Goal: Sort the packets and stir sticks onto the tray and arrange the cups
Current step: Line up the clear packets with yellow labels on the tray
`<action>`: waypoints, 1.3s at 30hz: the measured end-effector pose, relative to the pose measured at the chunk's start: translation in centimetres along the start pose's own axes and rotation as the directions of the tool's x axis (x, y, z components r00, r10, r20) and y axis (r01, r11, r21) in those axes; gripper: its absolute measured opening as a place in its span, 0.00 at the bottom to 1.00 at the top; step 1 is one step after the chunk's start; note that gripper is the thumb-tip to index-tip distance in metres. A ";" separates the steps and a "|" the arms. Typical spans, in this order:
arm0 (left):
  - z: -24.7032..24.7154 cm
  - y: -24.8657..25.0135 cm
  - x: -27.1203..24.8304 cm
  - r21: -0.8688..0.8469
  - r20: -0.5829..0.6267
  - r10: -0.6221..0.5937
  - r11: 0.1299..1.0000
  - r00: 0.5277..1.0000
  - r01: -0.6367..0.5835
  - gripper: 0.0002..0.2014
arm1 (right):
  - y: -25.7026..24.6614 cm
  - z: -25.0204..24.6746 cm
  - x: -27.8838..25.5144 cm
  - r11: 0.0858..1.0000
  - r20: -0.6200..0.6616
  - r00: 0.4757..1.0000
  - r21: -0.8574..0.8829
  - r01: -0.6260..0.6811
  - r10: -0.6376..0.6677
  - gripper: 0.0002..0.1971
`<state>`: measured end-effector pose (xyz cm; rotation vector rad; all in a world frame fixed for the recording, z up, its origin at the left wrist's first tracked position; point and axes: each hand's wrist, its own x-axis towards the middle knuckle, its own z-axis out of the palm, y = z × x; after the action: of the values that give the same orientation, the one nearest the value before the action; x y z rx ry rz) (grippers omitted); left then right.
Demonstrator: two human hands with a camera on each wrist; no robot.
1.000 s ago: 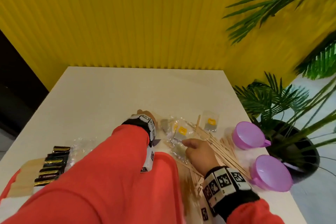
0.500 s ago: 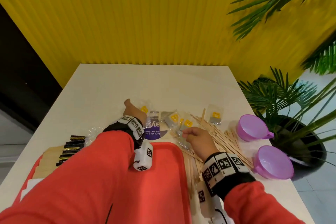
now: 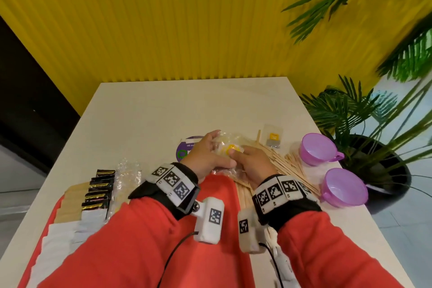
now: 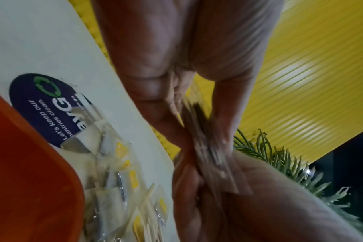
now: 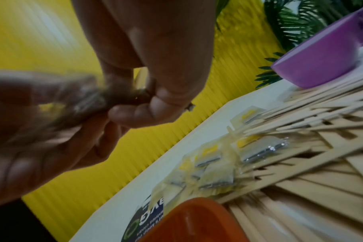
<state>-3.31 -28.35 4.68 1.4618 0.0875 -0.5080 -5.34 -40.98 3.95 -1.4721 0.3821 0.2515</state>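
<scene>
I've got my left hand (image 3: 205,159) and right hand (image 3: 251,162) both pinching the packets (image 3: 230,148), light, crinkly and slippery, best gripped at their edges.

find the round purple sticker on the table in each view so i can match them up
Head: the purple sticker lies mid-table, partly hidden behind the left hand, just past the red tray.
Left wrist: at left, white lettering readable, beside the tray's rim, clear packets overlapping its lower edge.
Right wrist: bottom centre, only a sliver showing between tray and packets.
Shared landmark: the red tray's corner next to the sticker.
</scene>
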 end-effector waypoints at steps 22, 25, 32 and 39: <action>3.9 0.0 1.6 0.272 -0.062 0.083 0.960 0.995 -0.063 0.05 | 0.4 -4.9 -1.7 0.982 -0.143 0.989 0.177 0.064 -0.039 0.07; 4.3 -0.9 2.5 0.265 -0.076 0.011 0.964 0.997 0.010 0.07 | 0.8 -6.4 -1.5 0.997 -0.302 0.952 0.044 0.064 -0.048 0.05; 4.9 -2.4 4.7 0.845 -0.098 -0.068 0.522 0.993 0.120 0.11 | 3.4 -11.0 -1.4 0.994 -0.547 0.836 0.110 0.025 0.039 0.30; 7.6 -2.5 5.6 0.945 -0.161 -0.136 0.263 0.978 0.192 0.33 | 4.6 -11.7 -2.2 0.986 -0.506 0.855 0.164 -0.034 0.114 0.05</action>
<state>-1.11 -37.27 1.30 2.7400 -0.0592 -0.7587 -10.32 -52.04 -0.05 -1.3624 0.8751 -0.1190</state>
